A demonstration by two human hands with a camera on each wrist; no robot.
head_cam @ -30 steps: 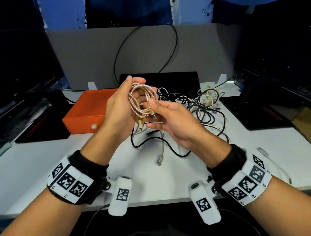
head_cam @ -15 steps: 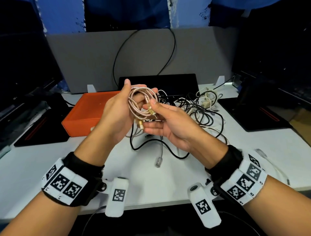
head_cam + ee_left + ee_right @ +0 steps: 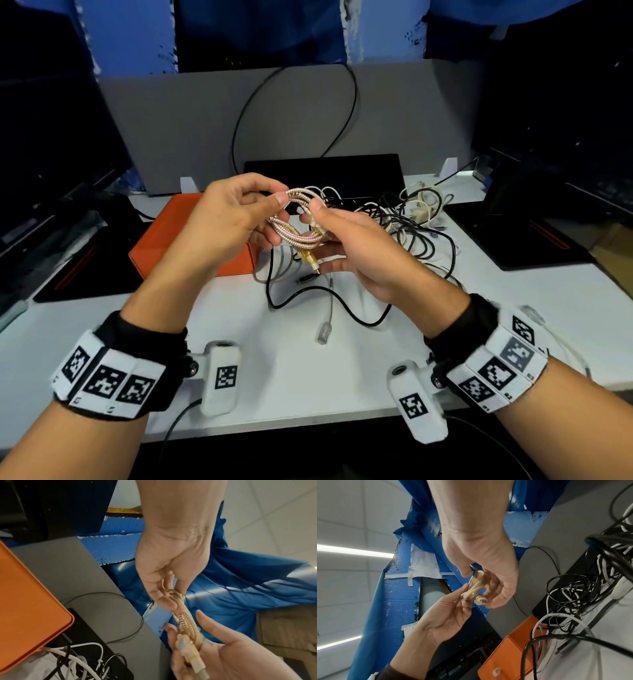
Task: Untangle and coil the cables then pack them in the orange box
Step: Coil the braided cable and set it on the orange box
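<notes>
Pink-gold braided cable [image 3: 301, 222] coiled tight, pinched btwn left hand [image 3: 226, 222] & right hand [image 3: 363, 253].

Black wristbands [image 3: 137, 342] carry white square-coded tags [image 3: 106, 380] and white cameras [image 3: 222, 377].

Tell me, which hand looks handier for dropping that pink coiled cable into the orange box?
Probably the left hand: it pinches the pink coiled cable and hangs right over the orange box. The right hand grips it farther away.

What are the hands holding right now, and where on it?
Both hold the coiled pink braided cable: left hand pinches its top loop, right hand grips the opposite side.
</notes>
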